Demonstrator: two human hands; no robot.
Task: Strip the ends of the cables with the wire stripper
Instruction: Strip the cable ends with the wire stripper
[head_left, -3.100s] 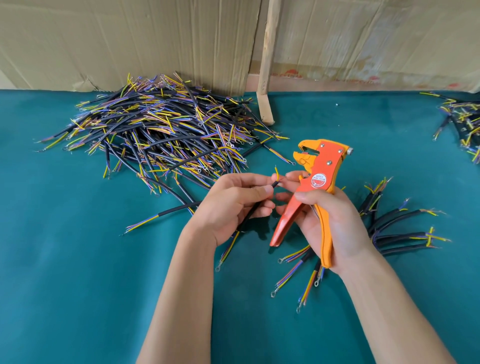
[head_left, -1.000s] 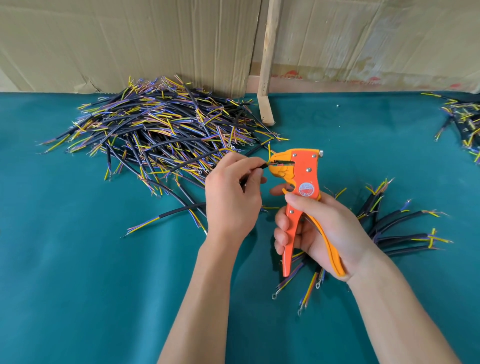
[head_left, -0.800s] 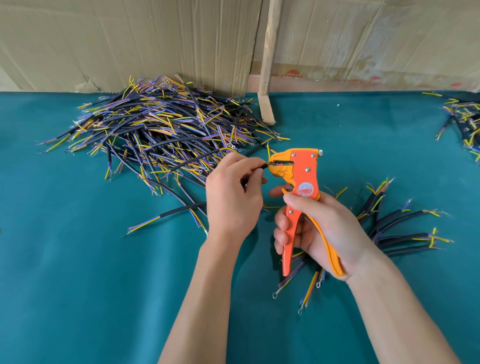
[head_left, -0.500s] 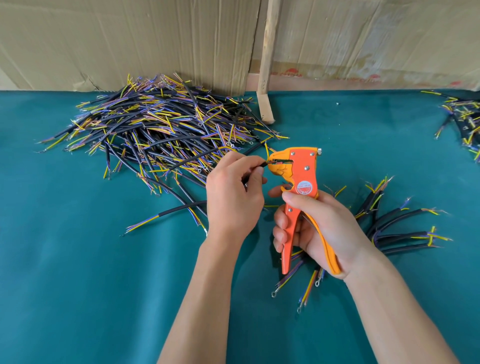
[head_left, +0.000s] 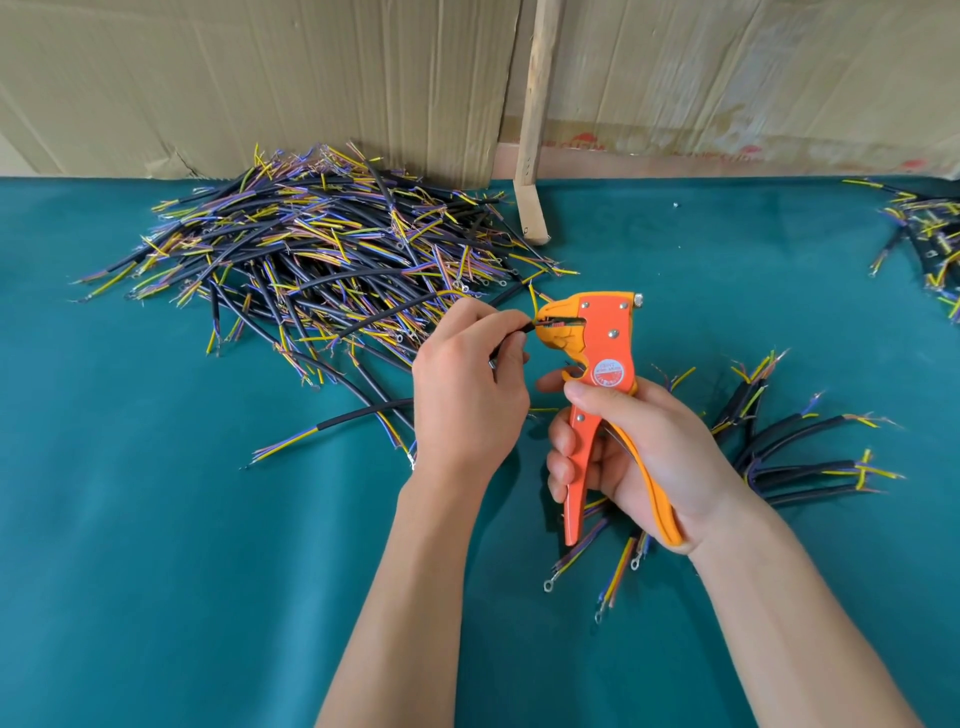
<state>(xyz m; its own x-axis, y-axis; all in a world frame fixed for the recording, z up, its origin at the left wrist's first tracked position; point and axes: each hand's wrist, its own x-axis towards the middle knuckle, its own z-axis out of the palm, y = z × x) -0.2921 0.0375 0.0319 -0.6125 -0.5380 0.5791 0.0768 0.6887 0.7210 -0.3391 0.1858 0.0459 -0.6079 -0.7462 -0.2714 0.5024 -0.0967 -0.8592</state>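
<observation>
My right hand grips the handles of an orange and yellow wire stripper, held upright with its jaws pointing left. My left hand pinches a black cable and holds its end inside the stripper's jaws. Most of that cable is hidden under my left hand. A big pile of black cables with yellow, blue and purple cores lies at the back left. A smaller bunch of cables lies under and to the right of my right hand.
The table is covered with teal cloth. Cardboard sheets stand along the back, with a wooden stick leaning against them. Another heap of cables lies at the far right edge. One loose cable lies left of my left hand.
Three seconds ago the cable was held away from the jaws; since then its end has gone into the stripper. Over the last second the handles have closed slightly and the hands barely moved.
</observation>
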